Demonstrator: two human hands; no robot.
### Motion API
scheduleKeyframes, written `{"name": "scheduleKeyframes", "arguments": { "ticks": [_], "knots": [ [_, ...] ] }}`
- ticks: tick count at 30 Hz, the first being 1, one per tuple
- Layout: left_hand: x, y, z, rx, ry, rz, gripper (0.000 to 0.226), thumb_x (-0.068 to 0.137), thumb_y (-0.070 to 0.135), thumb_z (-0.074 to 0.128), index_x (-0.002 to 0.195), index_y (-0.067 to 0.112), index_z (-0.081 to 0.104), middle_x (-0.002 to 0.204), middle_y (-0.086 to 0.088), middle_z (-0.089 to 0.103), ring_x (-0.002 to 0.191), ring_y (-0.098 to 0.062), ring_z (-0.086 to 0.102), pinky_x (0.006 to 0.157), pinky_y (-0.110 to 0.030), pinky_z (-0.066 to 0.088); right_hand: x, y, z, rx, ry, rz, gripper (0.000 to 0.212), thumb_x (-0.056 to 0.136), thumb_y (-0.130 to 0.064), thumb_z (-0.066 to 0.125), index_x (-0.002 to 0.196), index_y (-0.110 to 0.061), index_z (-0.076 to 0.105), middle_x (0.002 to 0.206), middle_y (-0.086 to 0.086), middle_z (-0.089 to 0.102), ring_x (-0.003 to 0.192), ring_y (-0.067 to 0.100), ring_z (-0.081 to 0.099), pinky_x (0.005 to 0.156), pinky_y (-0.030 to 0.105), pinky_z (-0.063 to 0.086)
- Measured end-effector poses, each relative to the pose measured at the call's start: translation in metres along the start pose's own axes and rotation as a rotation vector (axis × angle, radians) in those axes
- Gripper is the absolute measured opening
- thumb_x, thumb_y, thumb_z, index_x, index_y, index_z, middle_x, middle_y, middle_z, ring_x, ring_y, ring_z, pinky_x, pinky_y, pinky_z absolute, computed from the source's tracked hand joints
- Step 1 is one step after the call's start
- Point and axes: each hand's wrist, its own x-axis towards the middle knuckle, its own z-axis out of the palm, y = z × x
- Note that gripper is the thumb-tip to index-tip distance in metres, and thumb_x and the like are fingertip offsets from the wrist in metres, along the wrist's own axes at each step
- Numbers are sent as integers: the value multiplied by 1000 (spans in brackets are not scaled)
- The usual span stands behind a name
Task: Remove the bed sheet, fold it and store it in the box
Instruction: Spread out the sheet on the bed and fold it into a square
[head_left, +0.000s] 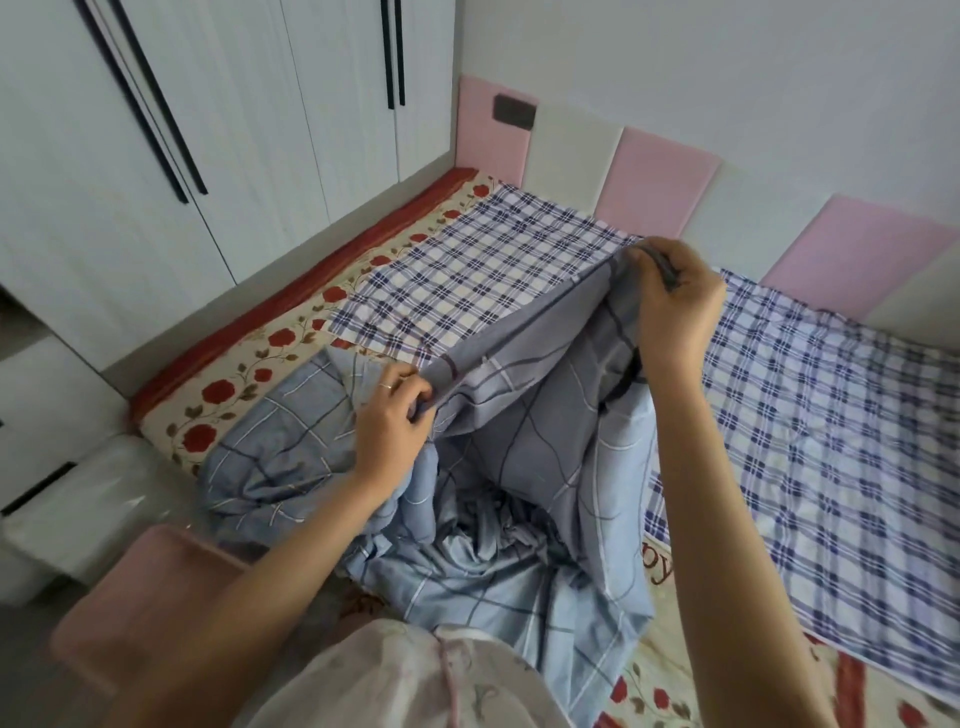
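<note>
Both hands pinch one edge of the grey-blue bed sheet, left hand near, right hand farther, stretching it taut above the bed, seemingly to start folding.

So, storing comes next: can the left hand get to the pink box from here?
Probably yes: nothing lies between the left hand and the pink box, though its fingers grip the sheet.

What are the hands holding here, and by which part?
Both hold the grey-blue checked sheet along one edge: the left hand pinches its lower end, the right hand grips its raised end.
</note>
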Motion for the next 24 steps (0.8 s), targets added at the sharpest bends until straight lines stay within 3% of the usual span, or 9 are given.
{"name": "scheduleKeyframes", "arguments": {
  "ticks": [3, 7, 13, 16, 18, 21, 24],
  "knots": [
    [-14, -4, 7, 25, -14, -154, 13, 74, -2, 68, 81, 6, 60, 97, -9, 59, 68, -23, 58, 51, -25, 44, 6, -1, -2, 5, 55, -9, 10, 87, -15, 63, 90, -15, 72, 79, -14, 65, 71, -11, 58, 68, 10, 47],
    [-26, -16, 6, 3, -6, -256, 8, 77, 2, 71, 80, 5, 65, 78, -6, 66, 61, -21, 62, 50, -24, 46, 12, 6, -2, -10, 123, 52, 13, 87, -17, 62, 92, -12, 73, 80, -10, 67, 67, -16, 55, 63, 7, 43],
    [-27, -31, -4, -27, -187, -169, 11, 73, 0, 76, 72, 2, 65, 75, -6, 62, 53, -14, 59, 55, -17, 46, 13, 27, 3, -110, 133, 132, 16, 90, -21, 61, 96, -11, 72, 79, -8, 63, 62, -5, 52, 54, 4, 39],
    [-25, -21, -24, -43, -102, -134, 11, 74, 0, 74, 72, 1, 63, 78, -5, 59, 57, -13, 55, 58, -28, 51, 15, 37, 2, -147, 137, 182, 18, 92, -21, 59, 99, -10, 71, 81, -7, 61, 66, 3, 52, 52, 3, 38],
    [-41, -12, -35, -9, -10, -138, 12, 76, 4, 70, 71, 4, 59, 77, -3, 57, 57, -10, 52, 55, -23, 49, 18, 46, -1, -174, 112, 211, 18, 92, -20, 58, 100, -11, 71, 82, -6, 62, 63, 0, 51, 50, 3, 37],
    [-67, 0, -40, 34, -137, -163, 22, 76, 12, 73, 66, 16, 54, 65, 1, 54, 49, -12, 49, 46, -28, 46, 19, 50, 5, -266, -20, 214, 18, 92, -22, 57, 101, -16, 71, 89, -4, 67, 71, 6, 55, 51, 9, 38],
    [-50, -7, -47, 37, -33, -235, 19, 75, 7, 67, 64, 10, 53, 64, 0, 51, 50, -11, 44, 50, -14, 35, 11, 53, 16, -278, -50, 218, 20, 94, -21, 55, 104, -16, 71, 90, -3, 67, 72, 9, 55, 52, 15, 39]
  ]
}}
